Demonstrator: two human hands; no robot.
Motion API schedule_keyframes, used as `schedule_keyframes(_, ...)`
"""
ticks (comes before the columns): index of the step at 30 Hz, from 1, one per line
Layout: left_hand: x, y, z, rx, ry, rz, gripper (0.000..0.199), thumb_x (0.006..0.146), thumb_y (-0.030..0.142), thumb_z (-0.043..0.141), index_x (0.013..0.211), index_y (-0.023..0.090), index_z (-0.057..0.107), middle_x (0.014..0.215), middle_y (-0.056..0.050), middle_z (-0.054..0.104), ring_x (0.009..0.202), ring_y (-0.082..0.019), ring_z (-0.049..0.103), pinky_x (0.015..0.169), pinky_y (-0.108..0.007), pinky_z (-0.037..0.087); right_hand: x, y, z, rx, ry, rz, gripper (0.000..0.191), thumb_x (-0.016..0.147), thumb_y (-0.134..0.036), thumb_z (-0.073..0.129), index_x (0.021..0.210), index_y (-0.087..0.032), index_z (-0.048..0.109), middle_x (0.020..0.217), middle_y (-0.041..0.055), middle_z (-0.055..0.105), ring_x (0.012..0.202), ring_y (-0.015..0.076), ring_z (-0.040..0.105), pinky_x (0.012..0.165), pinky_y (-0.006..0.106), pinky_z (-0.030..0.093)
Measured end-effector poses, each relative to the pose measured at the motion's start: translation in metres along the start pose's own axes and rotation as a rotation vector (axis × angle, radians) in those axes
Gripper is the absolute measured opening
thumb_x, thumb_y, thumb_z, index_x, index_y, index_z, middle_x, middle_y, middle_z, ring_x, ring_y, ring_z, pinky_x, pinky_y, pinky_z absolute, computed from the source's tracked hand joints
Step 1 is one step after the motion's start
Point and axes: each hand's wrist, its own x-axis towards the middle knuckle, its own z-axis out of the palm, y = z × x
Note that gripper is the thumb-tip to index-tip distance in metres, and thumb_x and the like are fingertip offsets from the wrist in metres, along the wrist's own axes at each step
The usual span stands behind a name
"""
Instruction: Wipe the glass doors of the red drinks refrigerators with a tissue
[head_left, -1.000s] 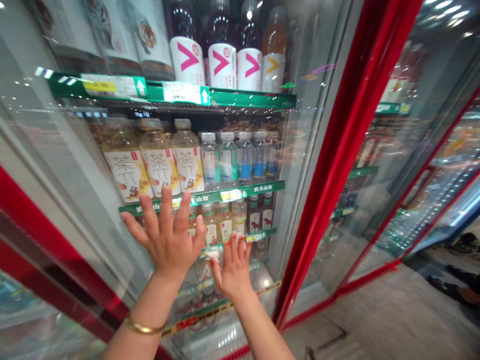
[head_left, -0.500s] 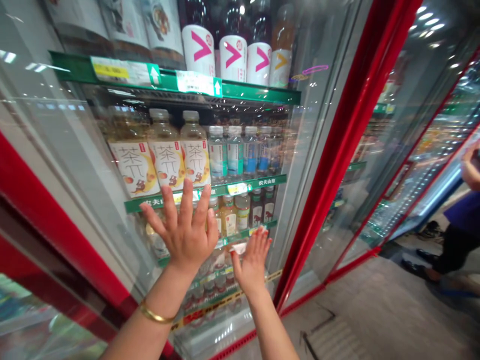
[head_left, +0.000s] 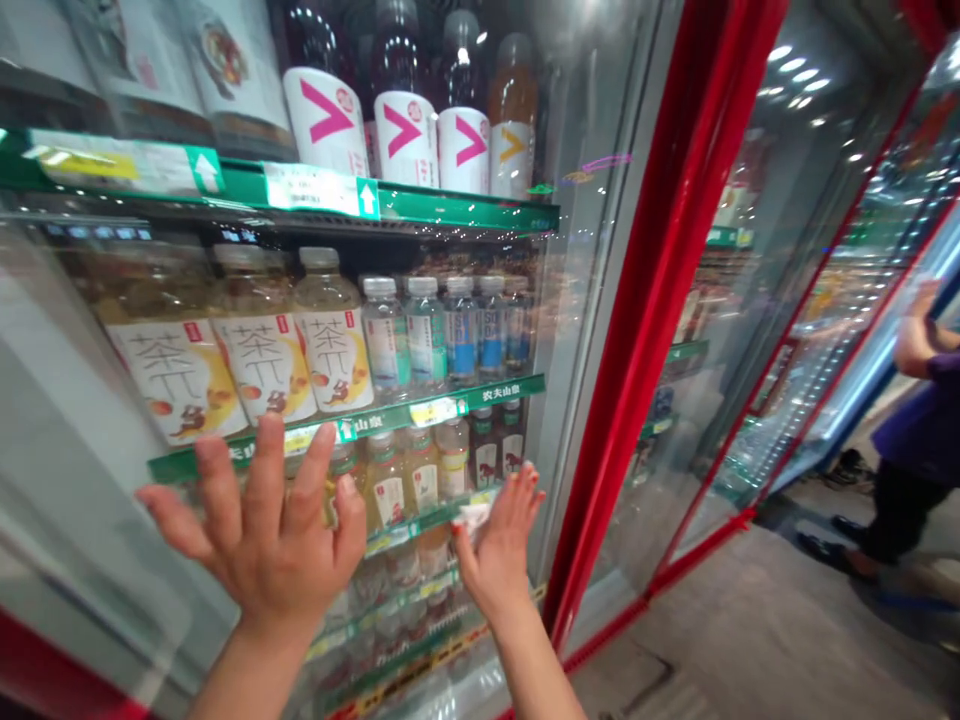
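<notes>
Aisle: a grey tile floor (head_left: 757,640) runs off to my right, where a person in a purple top (head_left: 921,420) stands well apart from me with one hand raised.
Cooler: in front of me is the glass door (head_left: 97,560) of a drinks cooler, with a red door frame (head_left: 660,300) just to the right of my hands.
Shelves: behind the glass, a green shelf edge (head_left: 345,428) runs just above my fingertips.
Bottles: pink-chevron-label bottles (head_left: 326,120) stand on top, with tea bottles (head_left: 330,345) and small water bottles (head_left: 424,335) below.
Hands: I hold both up, palms forward and empty-looking. My left hand (head_left: 262,535) is spread wide, and my right hand (head_left: 499,545) is narrower. I cannot tell whether either touches the glass.
Scrap: a white paper scrap (head_left: 474,517) sits at my right fingertips; I cannot tell whether I hold it.
</notes>
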Motion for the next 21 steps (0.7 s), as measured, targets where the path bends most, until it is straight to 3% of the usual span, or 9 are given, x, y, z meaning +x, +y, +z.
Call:
schedule_keyframes(2, -0.001, -0.001, 0.001, 0.012, 0.008, 0.007, 0.086, 0.092, 0.028, 0.072, 0.172, 0.032, 0.041, 0.183, -0.004, 0.030, 0.175, -0.035, 0.012, 0.143, -0.069, 0.000, 0.008, 0.025, 0.000, 0.047, 0.057, 0.255, 0.091, 0.113, -0.048, 0.038, 0.176, -0.012, -0.017, 0.186, 0.0250, -0.013, 0.174, 0.0421, -0.009, 0.132, 0.082, 0.018)
schedule_keyframes(4, -0.001, -0.003, 0.001, 0.025, 0.019, 0.031, 0.086, 0.091, 0.028, 0.073, 0.172, 0.029, 0.042, 0.183, -0.004, 0.029, 0.175, -0.031, 0.010, 0.144, -0.060, -0.003, 0.035, 0.028, -0.005, 0.114, 0.119, 0.390, 0.088, 0.114, -0.048, 0.034, 0.176, -0.016, -0.021, 0.186, 0.0234, -0.015, 0.174, 0.0420, -0.008, 0.134, 0.081, 0.017)
schedule_keyframes(6, -0.001, -0.003, 0.000, 0.030, 0.013, 0.053, 0.087, 0.089, 0.027, 0.074, 0.171, 0.024, 0.044, 0.184, -0.006, 0.029, 0.175, -0.031, 0.010, 0.145, -0.053, -0.004, 0.064, 0.009, -0.012, 0.146, 0.136, 0.343, 0.087, 0.114, -0.046, 0.034, 0.176, -0.015, -0.020, 0.186, 0.0227, -0.014, 0.175, 0.0409, -0.007, 0.134, 0.079, 0.018)
schedule_keyframes(8, -0.001, -0.001, -0.002, 0.028, -0.002, 0.028, 0.088, 0.089, 0.025, 0.075, 0.171, 0.025, 0.044, 0.183, -0.007, 0.030, 0.175, -0.035, 0.013, 0.145, -0.058, 0.000, 0.076, -0.018, -0.017, 0.132, 0.091, 0.155, 0.090, 0.112, -0.045, 0.038, 0.177, -0.011, -0.014, 0.187, 0.0225, -0.011, 0.175, 0.0402, -0.004, 0.135, 0.076, 0.020)
schedule_keyframes(10, -0.002, 0.003, -0.002, 0.019, 0.001, -0.023, 0.088, 0.090, 0.022, 0.074, 0.172, 0.029, 0.042, 0.182, -0.007, 0.033, 0.173, -0.040, 0.019, 0.143, -0.067, 0.005, 0.066, -0.035, -0.019, 0.088, 0.040, -0.087, 0.091, 0.109, -0.044, 0.042, 0.178, -0.011, -0.007, 0.188, 0.0196, -0.009, 0.175, 0.0377, -0.002, 0.137, 0.071, 0.022)
schedule_keyframes(12, -0.002, 0.008, -0.002, 0.020, 0.010, -0.061, 0.088, 0.091, 0.021, 0.074, 0.172, 0.032, 0.041, 0.181, -0.006, 0.035, 0.172, -0.041, 0.022, 0.143, -0.069, 0.006, 0.043, -0.031, -0.015, 0.033, 0.021, -0.226, 0.089, 0.107, -0.039, 0.043, 0.179, -0.012, -0.003, 0.188, 0.0160, -0.009, 0.176, 0.0346, -0.003, 0.138, 0.069, 0.021)
schedule_keyframes(15, -0.002, 0.010, 0.000, 0.033, 0.016, -0.065, 0.088, 0.092, 0.023, 0.072, 0.173, 0.036, 0.039, 0.183, 0.000, 0.032, 0.173, -0.038, 0.021, 0.145, -0.065, 0.003, 0.028, 0.001, -0.011, 0.009, 0.057, -0.049, 0.087, 0.108, -0.033, 0.041, 0.178, -0.011, -0.006, 0.187, 0.0181, -0.010, 0.175, 0.0365, -0.008, 0.135, 0.079, 0.018)
schedule_keyframes(18, 0.000, 0.009, 0.001, 0.056, 0.010, -0.057, 0.087, 0.094, 0.026, 0.069, 0.173, 0.040, 0.035, 0.184, 0.007, 0.027, 0.174, -0.034, 0.018, 0.145, -0.064, 0.003, 0.059, 0.010, -0.013, 0.063, 0.134, 0.176, 0.086, 0.111, -0.036, 0.037, 0.177, -0.014, -0.013, 0.186, 0.0202, -0.013, 0.174, 0.0414, -0.009, 0.130, 0.088, 0.013)
schedule_keyframes(21, 0.004, 0.008, 0.000, 0.067, -0.013, -0.038, 0.088, 0.095, 0.025, 0.070, 0.174, 0.036, 0.034, 0.185, 0.006, 0.024, 0.175, -0.030, 0.015, 0.145, -0.056, 0.000, 0.090, -0.023, -0.019, 0.104, 0.106, 0.025, 0.090, 0.109, -0.036, 0.043, 0.178, -0.013, -0.011, 0.186, 0.0182, -0.014, 0.174, 0.0413, -0.008, 0.134, 0.082, 0.012)
